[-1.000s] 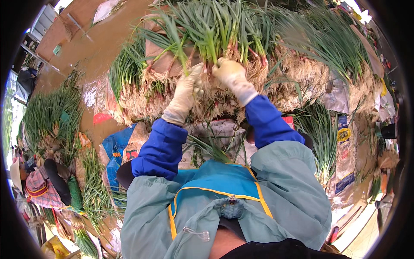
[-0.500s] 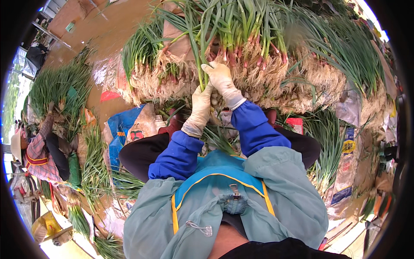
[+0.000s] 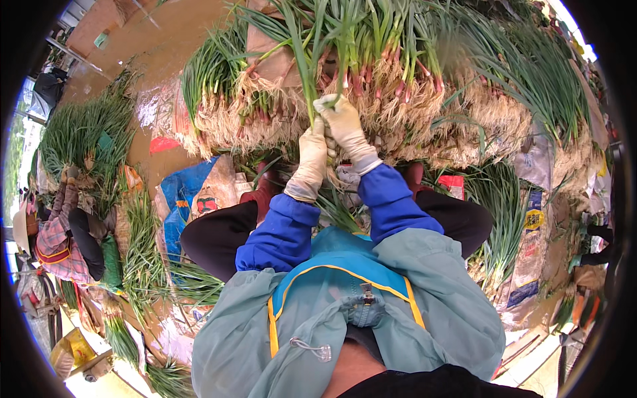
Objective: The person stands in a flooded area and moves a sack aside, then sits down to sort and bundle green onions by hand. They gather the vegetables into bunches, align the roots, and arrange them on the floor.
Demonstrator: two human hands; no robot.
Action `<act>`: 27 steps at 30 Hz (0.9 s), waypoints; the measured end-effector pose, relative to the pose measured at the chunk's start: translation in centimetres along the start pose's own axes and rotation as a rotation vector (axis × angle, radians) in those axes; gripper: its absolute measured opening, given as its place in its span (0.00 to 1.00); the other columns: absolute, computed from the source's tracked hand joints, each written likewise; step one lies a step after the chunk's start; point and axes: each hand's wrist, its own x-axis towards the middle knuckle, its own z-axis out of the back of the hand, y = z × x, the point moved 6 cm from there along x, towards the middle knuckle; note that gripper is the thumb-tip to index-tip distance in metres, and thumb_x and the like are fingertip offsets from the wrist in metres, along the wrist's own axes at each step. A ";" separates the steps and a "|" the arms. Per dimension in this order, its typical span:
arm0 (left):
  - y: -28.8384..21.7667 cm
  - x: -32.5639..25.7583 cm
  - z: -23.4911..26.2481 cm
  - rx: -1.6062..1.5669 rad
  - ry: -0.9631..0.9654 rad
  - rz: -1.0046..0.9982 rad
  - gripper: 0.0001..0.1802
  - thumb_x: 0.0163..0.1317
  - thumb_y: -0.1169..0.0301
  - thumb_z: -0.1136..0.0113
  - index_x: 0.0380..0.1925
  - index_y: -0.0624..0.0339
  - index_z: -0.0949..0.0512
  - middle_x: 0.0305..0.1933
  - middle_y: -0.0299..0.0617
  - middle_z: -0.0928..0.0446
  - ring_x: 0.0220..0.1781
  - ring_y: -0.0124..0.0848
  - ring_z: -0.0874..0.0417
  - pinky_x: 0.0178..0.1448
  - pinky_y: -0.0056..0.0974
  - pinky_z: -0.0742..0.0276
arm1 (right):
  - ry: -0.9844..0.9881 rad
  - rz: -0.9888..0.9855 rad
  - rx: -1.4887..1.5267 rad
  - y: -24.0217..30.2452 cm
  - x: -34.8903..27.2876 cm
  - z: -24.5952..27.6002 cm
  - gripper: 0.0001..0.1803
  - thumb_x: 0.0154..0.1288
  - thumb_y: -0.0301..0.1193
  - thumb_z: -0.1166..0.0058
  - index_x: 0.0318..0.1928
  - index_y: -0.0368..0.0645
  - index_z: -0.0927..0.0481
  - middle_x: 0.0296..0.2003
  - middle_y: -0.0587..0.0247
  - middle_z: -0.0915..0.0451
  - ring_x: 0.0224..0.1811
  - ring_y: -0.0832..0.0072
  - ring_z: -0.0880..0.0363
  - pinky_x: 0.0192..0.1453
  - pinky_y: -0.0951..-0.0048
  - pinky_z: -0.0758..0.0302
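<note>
My left hand [image 3: 310, 158], in a pale glove, is closed round the lower end of a green onion [image 3: 307, 83] whose leaves point away from me. Right beside it, my gloved right hand [image 3: 346, 131] pinches a green leaf [image 3: 342, 74] that bends over its fingertips. The onion's root end is hidden by my hands. Just beyond them lies a thick row of green onions [image 3: 378, 50], with reddish bases and long pale roots [image 3: 405, 123] hanging toward me.
A blue and white sack [image 3: 182, 189] lies at left of my knees. More green onions [image 3: 507, 219] rest on sacks at right. At far left, a person in a checked shirt [image 3: 61, 240] crouches by another onion pile [image 3: 83, 136]. Someone's dark-clad legs [image 3: 597, 242] show at far right.
My right hand has drawn slightly toward me, and a leaf now bends away from the onion at its fingertips. The person at far left has shifted their arms.
</note>
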 end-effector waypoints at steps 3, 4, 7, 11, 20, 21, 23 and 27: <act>-1.4 0.8 1.2 -0.242 0.129 -0.028 0.24 0.68 0.44 0.55 0.26 0.52 0.29 0.16 0.29 0.36 0.13 0.21 0.38 0.16 0.27 0.44 | 0.341 -0.285 1.255 0.2 -2.6 0.6 0.05 0.69 0.28 0.51 0.40 0.39 0.26 0.31 0.66 0.27 0.29 0.82 0.28 0.33 0.76 0.26; -2.1 1.0 1.4 -0.386 0.252 -0.039 0.24 0.68 0.44 0.54 0.27 0.52 0.29 0.17 0.29 0.36 0.14 0.21 0.38 0.16 0.28 0.44 | 0.366 -0.243 1.320 0.7 -3.5 1.9 0.05 0.69 0.28 0.50 0.40 0.39 0.26 0.31 0.67 0.27 0.28 0.83 0.29 0.33 0.78 0.27; -2.8 1.0 1.5 -0.661 0.600 0.041 0.23 0.67 0.45 0.52 0.30 0.53 0.26 0.18 0.30 0.37 0.14 0.22 0.39 0.19 0.29 0.43 | 0.408 -0.225 0.998 1.1 -6.3 4.0 0.08 0.66 0.28 0.47 0.43 0.39 0.26 0.29 0.68 0.29 0.25 0.84 0.33 0.28 0.81 0.30; -0.8 0.0 1.4 -0.609 0.704 0.169 0.24 0.69 0.45 0.57 0.34 0.54 0.24 0.16 0.29 0.38 0.12 0.21 0.42 0.18 0.28 0.45 | 0.489 -0.627 0.473 -1.2 -6.6 1.6 0.24 0.70 0.47 0.55 0.54 0.40 0.26 0.18 0.81 0.46 0.16 0.86 0.51 0.22 0.83 0.51; 0.6 -0.9 4.3 -0.004 -0.063 -0.054 0.21 0.64 0.50 0.43 0.26 0.57 0.25 0.17 0.31 0.31 0.13 0.19 0.34 0.15 0.25 0.38 | -0.272 -0.419 0.680 -3.3 -0.7 -4.6 0.09 0.64 0.35 0.42 0.33 0.43 0.19 0.20 0.73 0.27 0.19 0.79 0.34 0.24 0.74 0.34; 0.5 -1.3 4.5 -0.056 -0.116 -0.022 0.21 0.65 0.50 0.44 0.27 0.58 0.25 0.17 0.31 0.31 0.13 0.19 0.34 0.15 0.24 0.38 | -0.235 -0.622 0.813 -4.5 -1.4 -5.4 0.10 0.69 0.36 0.49 0.38 0.43 0.22 0.17 0.77 0.34 0.15 0.83 0.41 0.18 0.76 0.40; -0.8 -2.1 3.9 0.002 -0.053 -0.098 0.22 0.67 0.50 0.47 0.25 0.57 0.26 0.16 0.29 0.32 0.12 0.18 0.35 0.14 0.24 0.39 | -0.070 -0.672 1.150 -4.5 -1.5 -6.0 0.12 0.73 0.37 0.57 0.43 0.42 0.27 0.15 0.79 0.41 0.12 0.86 0.48 0.13 0.81 0.48; -6.0 -3.8 4.8 -0.170 0.054 -0.293 0.21 0.68 0.50 0.49 0.24 0.53 0.27 0.15 0.27 0.34 0.10 0.17 0.37 0.12 0.25 0.41 | 0.157 -0.610 0.749 -3.2 -1.8 -0.9 0.14 0.75 0.39 0.64 0.42 0.43 0.28 0.15 0.82 0.46 0.13 0.87 0.51 0.14 0.82 0.49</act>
